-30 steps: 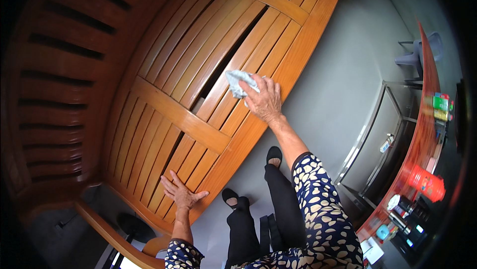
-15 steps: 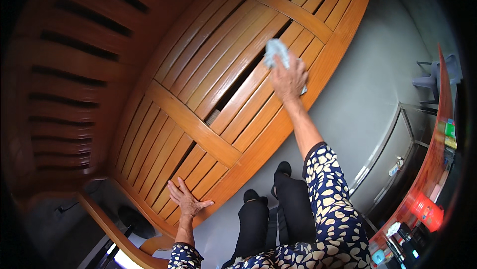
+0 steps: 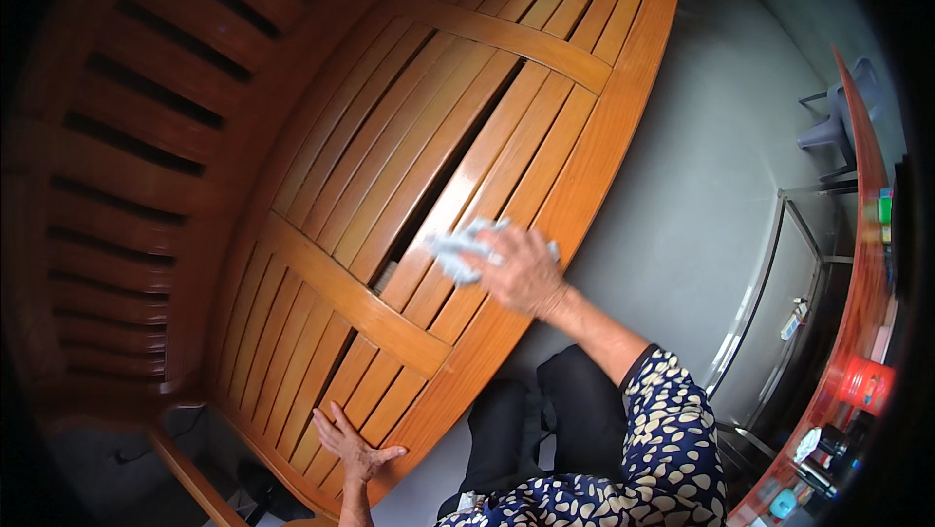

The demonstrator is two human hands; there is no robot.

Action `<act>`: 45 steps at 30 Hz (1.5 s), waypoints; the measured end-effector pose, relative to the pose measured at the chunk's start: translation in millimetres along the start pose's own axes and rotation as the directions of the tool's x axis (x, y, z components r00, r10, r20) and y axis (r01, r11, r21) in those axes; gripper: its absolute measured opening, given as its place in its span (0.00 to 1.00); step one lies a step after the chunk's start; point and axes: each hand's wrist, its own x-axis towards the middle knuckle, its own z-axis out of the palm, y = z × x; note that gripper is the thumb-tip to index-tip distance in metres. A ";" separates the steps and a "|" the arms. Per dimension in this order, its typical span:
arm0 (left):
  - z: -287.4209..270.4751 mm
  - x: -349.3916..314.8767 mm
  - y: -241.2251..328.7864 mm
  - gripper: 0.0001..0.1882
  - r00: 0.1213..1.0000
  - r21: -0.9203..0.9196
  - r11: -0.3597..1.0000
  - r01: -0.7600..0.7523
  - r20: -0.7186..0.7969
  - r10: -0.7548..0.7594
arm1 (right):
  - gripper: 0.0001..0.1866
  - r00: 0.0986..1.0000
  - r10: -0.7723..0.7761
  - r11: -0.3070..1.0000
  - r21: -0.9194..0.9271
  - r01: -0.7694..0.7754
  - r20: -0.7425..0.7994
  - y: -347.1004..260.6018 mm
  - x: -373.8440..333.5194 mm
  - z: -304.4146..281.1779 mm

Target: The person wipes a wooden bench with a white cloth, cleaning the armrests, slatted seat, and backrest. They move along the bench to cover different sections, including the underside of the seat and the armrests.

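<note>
A long slatted wooden bench (image 3: pixel 390 332) stretches from the lower left to the upper right. Under my right hand (image 3: pixel 526 272), a crumpled light-blue cloth (image 3: pixel 466 252) is pressed to the seat slats, to the right of a dark gap between them. The fingers curl over the cloth, which looks slightly blurred. My left hand (image 3: pixel 351 447) rests with spread fingers on the near end of the seat, close to the front edge, holding nothing.
The bench's slatted backrest (image 3: pixel 127 206) rises at the left. Grey floor (image 3: pixel 701 157) lies to the right, with a purple plastic chair (image 3: pixel 833 128) at the far side. A reddish table (image 3: pixel 845 318) with a red container (image 3: pixel 865 384) and several small items curves along the right.
My right hand has drawn the cloth along the slats toward me, from the far part of the seat to the middle. The left hand stays on the bench. The view has shifted slightly.
</note>
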 end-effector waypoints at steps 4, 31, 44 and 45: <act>2.8 5.1 1.6 0.84 1.000 -0.025 1.000 -0.012 0.001 0.012 | 0.22 0.981 0.166 0.976 -0.122 -0.178 -0.102 89.2 12.6 -9.8; 3.3 5.2 1.2 0.84 0.997 0.000 1.000 0.001 -0.074 -0.001 | 0.21 0.008 0.980 0.194 0.938 -0.287 -0.201 -37.7 -62.4 51.2; 12.0 12.1 -16.2 0.83 0.991 0.014 0.998 -0.063 -0.122 0.064 | 0.23 0.146 0.987 -0.085 0.994 0.074 0.073 -1.2 -66.3 74.4; 11.6 11.7 -15.5 0.83 0.991 0.016 0.998 -0.056 -0.121 0.058 | 0.21 0.165 0.977 -0.152 0.982 0.113 0.132 -19.9 -70.8 73.6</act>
